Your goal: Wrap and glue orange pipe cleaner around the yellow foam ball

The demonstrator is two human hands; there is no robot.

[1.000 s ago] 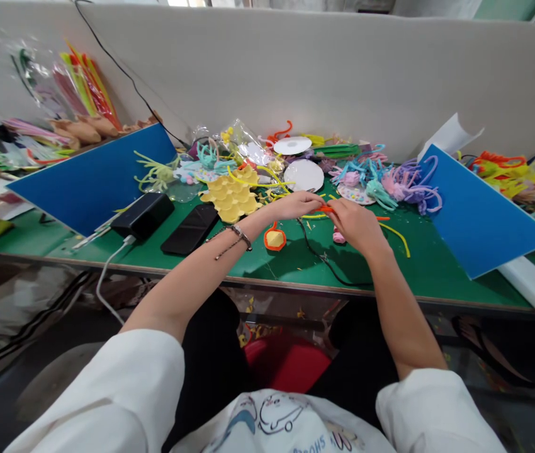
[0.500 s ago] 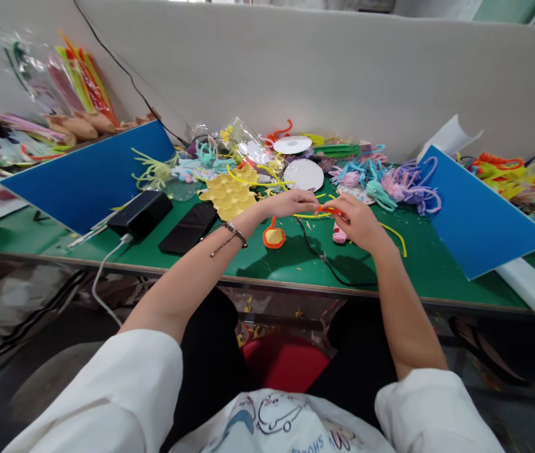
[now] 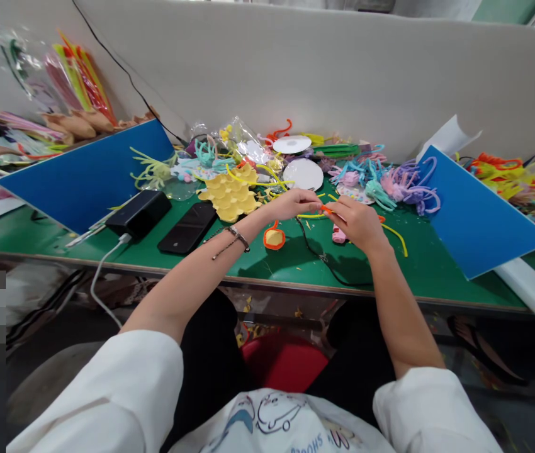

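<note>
An orange pipe cleaner is pinched between the fingertips of my left hand and my right hand, above the green table. A short orange end shows past the right hand's knuckles. Below my left hand lies a small pale-yellow piece ringed with orange pipe cleaner, a short orange stem at its top. Under my right hand sits a pink object, partly covered. Yellow pipe cleaners lie behind and to the right of the hands.
To the left are a yellow scalloped sheet, a black phone and a black charger box. Blue boards stand at both sides. Piled pastel pipe cleaners and white discs lie behind. A black cable runs in front.
Both hands stay together on the orange pipe cleaner, with the right fingers shifted slightly. An orange end now shows beyond the right hand. The view has moved slightly.
</note>
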